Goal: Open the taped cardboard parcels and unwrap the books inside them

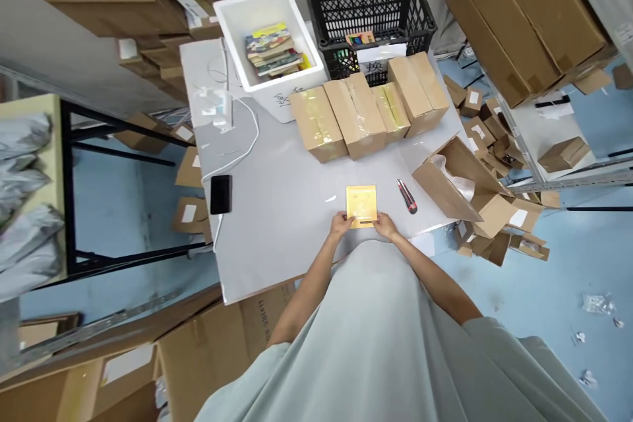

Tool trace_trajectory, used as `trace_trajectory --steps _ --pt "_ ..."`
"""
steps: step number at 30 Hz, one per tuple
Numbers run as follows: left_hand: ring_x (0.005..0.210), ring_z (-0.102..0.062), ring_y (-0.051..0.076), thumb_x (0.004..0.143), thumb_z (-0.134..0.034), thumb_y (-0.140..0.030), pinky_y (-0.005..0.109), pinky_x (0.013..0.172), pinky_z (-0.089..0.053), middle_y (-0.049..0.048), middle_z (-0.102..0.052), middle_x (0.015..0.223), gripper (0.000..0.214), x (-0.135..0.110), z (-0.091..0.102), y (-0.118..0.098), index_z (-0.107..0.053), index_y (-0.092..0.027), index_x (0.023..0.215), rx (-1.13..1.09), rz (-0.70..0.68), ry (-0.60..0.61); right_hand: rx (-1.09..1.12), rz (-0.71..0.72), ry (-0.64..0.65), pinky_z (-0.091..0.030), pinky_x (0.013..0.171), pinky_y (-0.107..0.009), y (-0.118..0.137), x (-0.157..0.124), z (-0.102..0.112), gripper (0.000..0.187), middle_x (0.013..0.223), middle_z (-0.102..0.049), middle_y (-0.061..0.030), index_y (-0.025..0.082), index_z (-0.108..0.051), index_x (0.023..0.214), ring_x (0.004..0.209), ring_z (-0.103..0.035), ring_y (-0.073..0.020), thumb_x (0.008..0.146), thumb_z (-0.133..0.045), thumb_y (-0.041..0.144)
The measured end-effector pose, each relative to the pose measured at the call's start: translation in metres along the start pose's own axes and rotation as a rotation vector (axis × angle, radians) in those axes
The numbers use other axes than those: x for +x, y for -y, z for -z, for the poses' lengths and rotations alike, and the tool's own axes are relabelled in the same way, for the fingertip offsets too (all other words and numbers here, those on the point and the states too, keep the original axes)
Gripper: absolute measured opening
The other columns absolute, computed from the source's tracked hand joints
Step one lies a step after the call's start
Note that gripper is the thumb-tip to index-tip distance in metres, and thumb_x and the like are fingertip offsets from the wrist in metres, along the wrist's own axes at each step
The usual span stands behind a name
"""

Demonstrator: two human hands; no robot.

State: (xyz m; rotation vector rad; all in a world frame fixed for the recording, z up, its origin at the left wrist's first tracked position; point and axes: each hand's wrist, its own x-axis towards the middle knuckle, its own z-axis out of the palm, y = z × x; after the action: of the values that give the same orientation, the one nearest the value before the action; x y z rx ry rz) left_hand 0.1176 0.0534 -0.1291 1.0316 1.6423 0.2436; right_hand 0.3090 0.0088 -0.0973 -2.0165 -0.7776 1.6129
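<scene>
A flat yellow square packet [361, 204] lies on the white table [277, 211] right in front of me. My left hand [341, 224] grips its near left corner with curled fingers. At the near right corner my right hand [384, 225] pinches the packet too. A red and black box cutter [407, 196] lies just right of the packet. Several taped brown cartons [368, 109] stand in a row behind it.
A white foam bin [237, 20] holds colourful booklets [273, 49]; a black plastic crate [370, 6] stands beside it. An open carton [455, 181] hangs at the table's right edge. A black phone [221, 194] on a white cable lies left. Small boxes litter the blue floor.
</scene>
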Motion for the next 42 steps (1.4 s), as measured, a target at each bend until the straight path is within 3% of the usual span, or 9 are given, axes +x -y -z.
trace_trajectory --steps 5,9,13,18,21,24,30,36,42 --pt "0.094 -0.071 0.029 0.076 -0.085 -0.061 0.038 0.087 -0.057 0.0098 -0.08 0.089 0.052 -0.016 0.011 -0.008 -0.075 -0.015 0.096 -0.161 -0.043 0.111 0.011 0.026 0.015 -0.06 0.101 -0.041 0.005 -0.011 -0.009 0.018 0.086 -0.081 -0.0052 0.02 -0.072 0.085 0.101 -0.076 -0.0269 0.081 -0.084 0.033" --pt "0.103 -0.075 0.031 0.072 -0.084 -0.075 0.041 0.095 -0.059 0.0113 -0.084 0.106 0.069 -0.05 0.051 -0.012 -0.08 -0.015 0.106 -0.296 -0.134 0.213 0.086 0.103 0.059 -0.062 0.099 -0.04 0.022 -0.034 -0.007 0.04 0.102 -0.085 -0.009 0.02 -0.074 0.098 0.102 -0.079 -0.0257 0.084 -0.082 0.056" --pt "0.113 -0.076 0.034 0.078 -0.083 -0.078 0.048 0.101 -0.061 0.0132 -0.083 0.121 0.074 -0.102 0.097 -0.012 -0.081 -0.017 0.121 -0.402 -0.261 0.31 0.295 0.283 0.184 -0.066 0.094 -0.043 0.053 -0.075 0.001 0.058 0.112 -0.085 -0.0108 0.021 -0.078 0.107 0.101 -0.08 -0.0285 0.075 -0.09 0.069" --pt "0.123 -0.075 0.033 0.084 -0.081 -0.077 0.047 0.11 -0.059 0.0139 -0.082 0.13 0.072 -0.147 0.132 -0.018 -0.08 -0.019 0.127 -0.548 -0.333 0.069 0.292 0.399 0.222 -0.066 0.095 -0.043 0.099 -0.121 -0.002 0.052 0.115 -0.084 -0.0093 0.023 -0.082 0.11 0.103 -0.08 -0.0294 0.081 -0.09 0.065" --pt "0.122 -0.075 0.033 0.086 -0.079 -0.078 0.046 0.111 -0.058 0.0133 -0.083 0.125 0.068 -0.159 0.146 -0.023 -0.082 -0.019 0.12 -0.586 -0.339 -0.048 0.232 0.43 0.246 -0.067 0.092 -0.042 0.12 -0.136 -0.011 0.055 0.116 -0.084 -0.0089 0.023 -0.083 0.115 0.104 -0.079 -0.0296 0.084 -0.086 0.069" --pt "0.122 -0.074 0.032 0.087 -0.081 -0.073 0.045 0.114 -0.056 0.0118 -0.083 0.126 0.062 -0.168 0.158 -0.024 -0.083 -0.02 0.118 -0.624 -0.348 -0.093 0.183 0.458 0.256 -0.068 0.084 -0.039 0.132 -0.146 -0.018 0.058 0.118 -0.084 -0.0081 0.024 -0.083 0.119 0.105 -0.078 -0.0289 0.088 -0.08 0.073" --pt "0.117 -0.076 0.031 0.084 -0.085 -0.072 0.044 0.112 -0.057 0.0107 -0.083 0.123 0.06 -0.182 0.181 -0.01 -0.083 -0.021 0.116 -0.682 -0.364 -0.047 0.194 0.442 0.26 -0.066 0.082 -0.037 0.136 -0.167 -0.032 0.049 0.113 -0.084 -0.0056 0.027 -0.084 0.118 0.101 -0.077 -0.0262 0.09 -0.08 0.067" --pt "0.113 -0.078 0.031 0.081 -0.088 -0.071 0.045 0.108 -0.06 0.0113 -0.084 0.12 0.058 -0.189 0.204 0.009 -0.083 -0.022 0.112 -0.712 -0.355 0.09 0.308 0.364 0.287 -0.064 0.078 -0.034 0.125 -0.185 -0.054 0.049 0.105 -0.084 -0.006 0.025 -0.082 0.104 0.096 -0.079 -0.0256 0.084 -0.087 0.069" --pt "0.108 -0.078 0.03 0.083 -0.088 -0.067 0.046 0.104 -0.062 0.0114 -0.084 0.115 0.05 -0.189 0.215 0.018 -0.084 -0.022 0.106 -0.737 -0.354 0.275 0.36 0.316 0.234 -0.064 0.078 -0.035 0.109 -0.193 -0.079 0.054 0.102 -0.084 -0.0065 0.025 -0.08 0.104 0.092 -0.079 -0.0253 0.08 -0.088 0.072"
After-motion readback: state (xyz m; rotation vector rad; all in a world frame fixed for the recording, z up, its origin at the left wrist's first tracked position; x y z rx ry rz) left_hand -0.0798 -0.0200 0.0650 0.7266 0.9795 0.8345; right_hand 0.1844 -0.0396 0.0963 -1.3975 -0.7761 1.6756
